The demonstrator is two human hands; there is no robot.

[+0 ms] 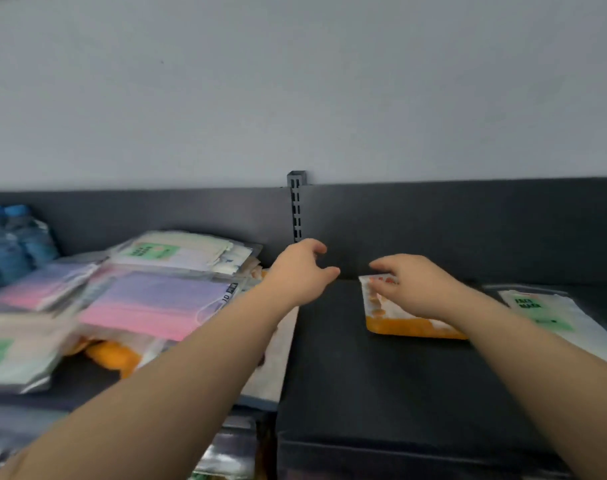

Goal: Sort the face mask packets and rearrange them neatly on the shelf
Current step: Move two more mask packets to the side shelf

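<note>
The orange packet (406,325) lies flat on the shelf (347,368) beneath the right hand (413,289), whose loosely spread fingers (381,268) rest on its far end, while the left hand (300,271) hovers nearby, slack and empty.

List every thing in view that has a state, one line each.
left hand, fingers loosely curled, holds nothing
right hand, rests on the orange packet
orange packet, flat on the shelf, under the right hand
green-label packet, flat on the shelf, untouched
pink-and-purple packet, atop a jumbled pile, untouched
blue packets, far left, blurred
</note>
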